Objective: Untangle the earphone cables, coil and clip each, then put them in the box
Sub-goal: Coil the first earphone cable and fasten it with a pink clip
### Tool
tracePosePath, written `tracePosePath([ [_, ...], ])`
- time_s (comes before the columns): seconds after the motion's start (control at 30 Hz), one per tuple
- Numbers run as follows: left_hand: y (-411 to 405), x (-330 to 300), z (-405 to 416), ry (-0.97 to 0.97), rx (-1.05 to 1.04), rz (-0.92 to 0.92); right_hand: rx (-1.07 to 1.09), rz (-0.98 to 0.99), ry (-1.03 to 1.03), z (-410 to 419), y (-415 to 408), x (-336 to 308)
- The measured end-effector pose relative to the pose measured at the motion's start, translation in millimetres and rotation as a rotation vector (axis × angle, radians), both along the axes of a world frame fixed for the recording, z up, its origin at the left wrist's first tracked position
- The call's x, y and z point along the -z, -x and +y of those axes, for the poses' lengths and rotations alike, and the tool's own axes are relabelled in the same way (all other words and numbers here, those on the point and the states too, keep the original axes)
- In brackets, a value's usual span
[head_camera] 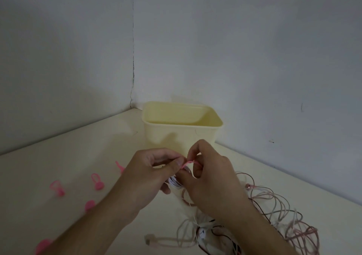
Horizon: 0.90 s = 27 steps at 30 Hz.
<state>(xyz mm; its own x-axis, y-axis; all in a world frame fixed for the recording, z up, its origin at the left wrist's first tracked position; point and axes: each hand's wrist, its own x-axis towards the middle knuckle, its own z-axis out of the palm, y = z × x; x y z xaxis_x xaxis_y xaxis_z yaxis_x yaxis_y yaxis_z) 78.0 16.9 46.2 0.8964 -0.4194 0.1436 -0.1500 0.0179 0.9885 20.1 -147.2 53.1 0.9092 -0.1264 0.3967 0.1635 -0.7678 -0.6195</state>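
My left hand and my right hand meet above the table, just in front of the pale yellow box. Between them is a small coil of white earphone cable, held in my left fingers. A thin pink clip strap runs across the top of the coil, pinched by my right fingertips and touched by my left thumb. A tangle of pink, white and dark earphone cables lies on the table at the lower right, partly under my right forearm.
Several loose pink clips lie scattered on the cream table to the left. The box stands open in the corner where two grey walls meet. A flat plug end rests near the bottom edge.
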Motion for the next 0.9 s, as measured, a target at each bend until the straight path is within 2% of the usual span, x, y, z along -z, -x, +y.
tracePosePath([
  [0.23, 2.5, -0.6, -1.0, -0.009, 0.001, -0.07, -0.021, 0.186, 0.103, -2.8, 1.0, -12.1],
  [0.33, 3.8, -1.2, -2.5, -0.026, 0.026, -0.081, 0.015, 0.208, 0.122, -3.1, 0.7, -11.4],
  [0.43, 3.0, -2.6, -1.7, -0.025, 0.046, -0.074, 0.05, 0.191, 0.248, -2.2, 1.1, -6.2],
  [0.7, 0.6, -0.1, -5.5, -0.038, -0.028, -0.035, 0.099, 0.108, 0.293, 1.0, 0.0, -3.5],
  [0.9, -0.2, 1.5, -5.6, -0.057, 0.016, 0.045, 0.093, -0.039, 0.359, -0.4, 0.0, -0.7],
])
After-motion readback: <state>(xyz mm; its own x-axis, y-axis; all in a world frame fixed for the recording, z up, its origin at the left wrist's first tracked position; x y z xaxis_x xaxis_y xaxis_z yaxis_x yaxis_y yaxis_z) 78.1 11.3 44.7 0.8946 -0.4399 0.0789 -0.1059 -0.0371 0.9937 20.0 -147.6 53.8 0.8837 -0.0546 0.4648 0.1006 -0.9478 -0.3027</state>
